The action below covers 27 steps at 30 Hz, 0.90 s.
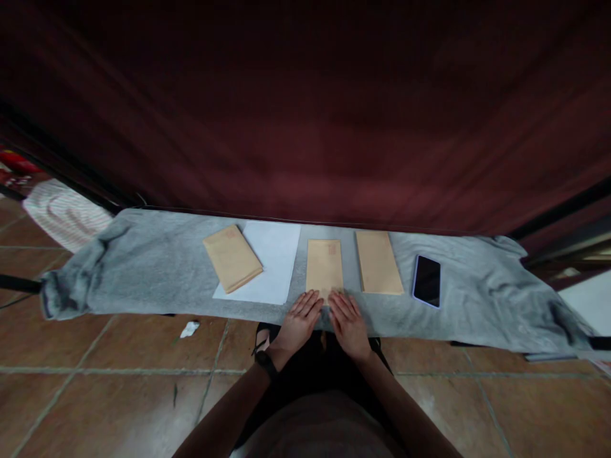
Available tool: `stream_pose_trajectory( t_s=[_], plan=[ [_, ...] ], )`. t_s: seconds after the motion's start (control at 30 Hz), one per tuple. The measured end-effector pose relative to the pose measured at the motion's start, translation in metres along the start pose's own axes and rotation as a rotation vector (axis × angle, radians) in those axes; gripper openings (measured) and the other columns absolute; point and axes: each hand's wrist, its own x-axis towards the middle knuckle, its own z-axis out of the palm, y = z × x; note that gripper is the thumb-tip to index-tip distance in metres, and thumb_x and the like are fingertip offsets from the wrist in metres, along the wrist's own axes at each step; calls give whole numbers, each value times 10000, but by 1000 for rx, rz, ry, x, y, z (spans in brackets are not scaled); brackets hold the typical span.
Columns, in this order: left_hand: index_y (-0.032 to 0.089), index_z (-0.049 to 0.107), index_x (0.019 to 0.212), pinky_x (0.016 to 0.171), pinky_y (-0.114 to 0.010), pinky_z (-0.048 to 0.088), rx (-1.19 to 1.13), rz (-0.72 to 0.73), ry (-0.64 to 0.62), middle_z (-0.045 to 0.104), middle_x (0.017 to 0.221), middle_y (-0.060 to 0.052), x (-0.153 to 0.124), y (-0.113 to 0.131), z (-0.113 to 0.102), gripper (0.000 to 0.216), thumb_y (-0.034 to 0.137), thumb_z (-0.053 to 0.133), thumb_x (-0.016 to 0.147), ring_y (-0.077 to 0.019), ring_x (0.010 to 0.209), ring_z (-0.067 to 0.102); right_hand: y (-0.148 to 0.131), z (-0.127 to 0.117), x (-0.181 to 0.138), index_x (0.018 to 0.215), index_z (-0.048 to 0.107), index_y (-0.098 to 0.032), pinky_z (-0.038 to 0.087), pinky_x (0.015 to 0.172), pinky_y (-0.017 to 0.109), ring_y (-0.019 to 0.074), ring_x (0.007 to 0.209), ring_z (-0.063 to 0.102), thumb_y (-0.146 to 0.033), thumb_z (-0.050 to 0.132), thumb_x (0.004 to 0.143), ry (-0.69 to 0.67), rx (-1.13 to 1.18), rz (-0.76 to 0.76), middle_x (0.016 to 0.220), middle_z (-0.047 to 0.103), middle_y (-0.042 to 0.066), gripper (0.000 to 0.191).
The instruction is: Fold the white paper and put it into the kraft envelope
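Note:
A brown paper envelope (324, 264) with small red print near its upper right corner lies upright in front of me on the grey cloth. My left hand (301, 318) rests flat on its lower left corner, fingers stretched out. On the lower right corner lies my right hand (349, 323), its fingers also straight and flat. The two hands almost meet and hide part of the envelope's near end. To the right is a stack of brown envelopes (379, 262). Another stack of envelopes (232, 257) sits at an angle on white paper sheets (274, 254) to the left.
A phone (426, 281) with a dark screen lies right of the envelopes. Grey cloth (157, 267) covers the narrow bench, with a dark red curtain (305, 146) hanging behind it. Below is a tiled floor (143, 394) with a crumpled white scrap (189, 329).

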Motion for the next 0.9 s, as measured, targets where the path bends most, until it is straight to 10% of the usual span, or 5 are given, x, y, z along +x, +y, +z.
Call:
stream_pose_trajectory(
  t_s=[0.2, 0.9],
  plan=[
    [111, 396, 1523, 1212, -469, 367, 83, -3, -92, 431, 1579, -145, -7, 4, -4, 532, 175, 401, 994, -247, 1495, 352, -32, 10, -11, 1490, 476, -95, 340, 1210, 449, 250, 1417, 469, -312, 438, 1041, -29, -73, 23, 1507, 530, 141, 500],
    [124, 384, 1529, 1242, -431, 316, -4, -78, -135, 401, 1601, -121, 13, 40, 4, 504, 288, 308, 1059, -204, 1505, 331, -5, 0, -28, 1450, 534, -122, 268, 1230, 466, 240, 1384, 501, -187, 406, 1002, -10, -180, 66, 1470, 576, 116, 470]
  ],
)
